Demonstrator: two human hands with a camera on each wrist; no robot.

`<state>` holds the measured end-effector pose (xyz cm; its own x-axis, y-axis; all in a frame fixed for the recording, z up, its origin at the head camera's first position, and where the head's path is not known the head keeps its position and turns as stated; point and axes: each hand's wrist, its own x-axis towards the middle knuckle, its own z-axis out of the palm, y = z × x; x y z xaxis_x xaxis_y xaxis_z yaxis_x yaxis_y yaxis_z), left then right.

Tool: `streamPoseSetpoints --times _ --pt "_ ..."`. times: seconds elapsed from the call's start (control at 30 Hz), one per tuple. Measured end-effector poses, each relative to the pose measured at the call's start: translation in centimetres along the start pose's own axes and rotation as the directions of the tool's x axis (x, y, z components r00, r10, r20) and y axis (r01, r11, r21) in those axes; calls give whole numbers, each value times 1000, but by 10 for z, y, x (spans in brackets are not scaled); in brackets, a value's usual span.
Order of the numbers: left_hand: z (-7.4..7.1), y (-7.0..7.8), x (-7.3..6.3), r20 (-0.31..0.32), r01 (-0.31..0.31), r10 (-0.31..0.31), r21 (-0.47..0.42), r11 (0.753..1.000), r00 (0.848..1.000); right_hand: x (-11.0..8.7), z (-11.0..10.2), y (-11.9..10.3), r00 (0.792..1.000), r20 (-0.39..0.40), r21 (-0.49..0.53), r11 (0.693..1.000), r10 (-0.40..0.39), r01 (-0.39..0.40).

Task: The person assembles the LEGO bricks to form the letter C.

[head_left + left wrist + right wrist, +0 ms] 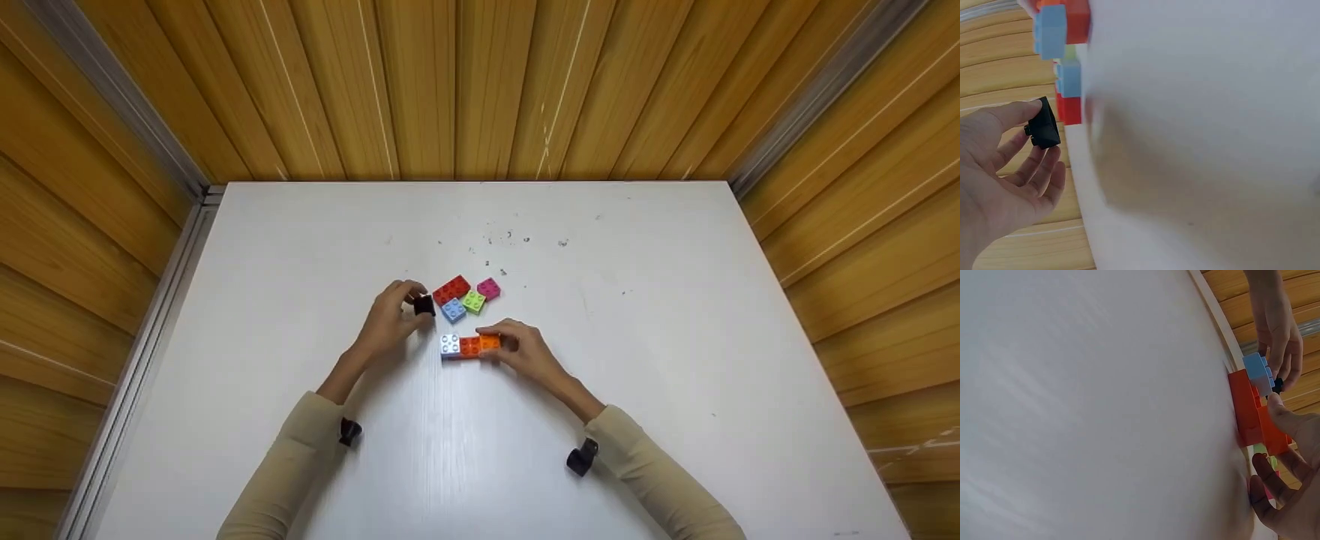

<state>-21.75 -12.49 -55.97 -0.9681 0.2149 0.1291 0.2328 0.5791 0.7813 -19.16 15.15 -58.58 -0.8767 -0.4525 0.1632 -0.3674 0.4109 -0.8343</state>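
Left hand (385, 321) pinches black block (424, 306) by its edges; right hand (531, 354) pinches orange block (490, 342), likely steadying it.

The left hand (390, 319) pinched a black block (424, 305). The right hand (529, 351) held the orange end of a block row (469, 346). Four bright blocks (473, 301) lay close by on the table (637, 337).

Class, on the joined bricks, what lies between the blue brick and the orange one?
In the head view, exposed studs of the red-orange brick lie between the blue brick and the orange brick.
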Motion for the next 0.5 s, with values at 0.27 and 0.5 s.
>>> streamPoseSetpoints --times 0.27,0.5 --pt "2 21 -14 78 -66 70 -61 996 994 -1 -1 2 1000 3 -1 1000 6 -6" --pt "8 25 -21 131 -89 98 -69 994 987 0 -1 1 1000 7 21 1000 13 -13"
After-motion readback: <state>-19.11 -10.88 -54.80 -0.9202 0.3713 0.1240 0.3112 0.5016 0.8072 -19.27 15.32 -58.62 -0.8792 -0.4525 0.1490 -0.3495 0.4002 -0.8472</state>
